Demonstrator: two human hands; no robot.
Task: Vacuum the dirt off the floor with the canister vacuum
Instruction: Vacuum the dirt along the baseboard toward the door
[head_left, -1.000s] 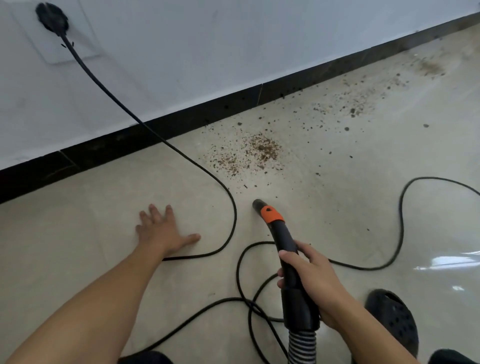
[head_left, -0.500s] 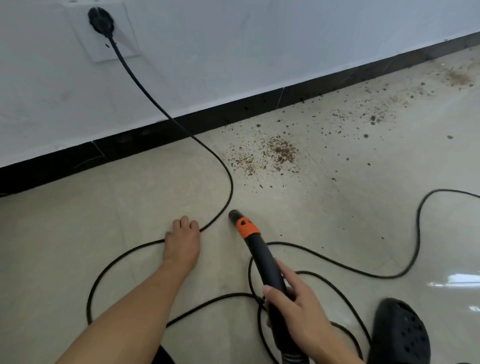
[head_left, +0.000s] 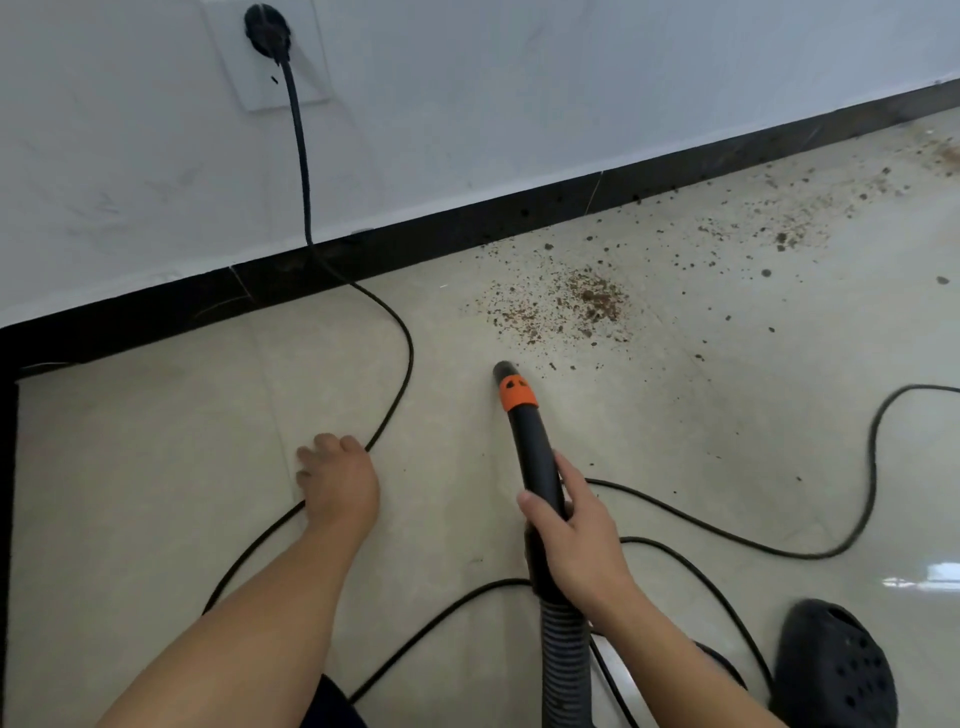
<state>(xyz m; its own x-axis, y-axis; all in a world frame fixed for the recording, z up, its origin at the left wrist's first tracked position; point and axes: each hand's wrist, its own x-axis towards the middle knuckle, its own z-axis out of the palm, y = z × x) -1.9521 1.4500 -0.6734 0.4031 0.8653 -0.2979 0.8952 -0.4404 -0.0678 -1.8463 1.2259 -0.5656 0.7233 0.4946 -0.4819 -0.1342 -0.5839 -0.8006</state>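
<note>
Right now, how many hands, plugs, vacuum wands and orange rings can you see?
Hands: 2, left hand curled over the power cord, right hand gripping the vacuum wand
Wall plug: 1
Vacuum wand: 1
Orange ring: 1
Total: 5

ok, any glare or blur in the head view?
Head view: bright glare streak on the floor at lower right; left hand looks slightly soft at the fingers; dirt patch and vacuum wand are sharp; lighting even, shadows faint.
</note>
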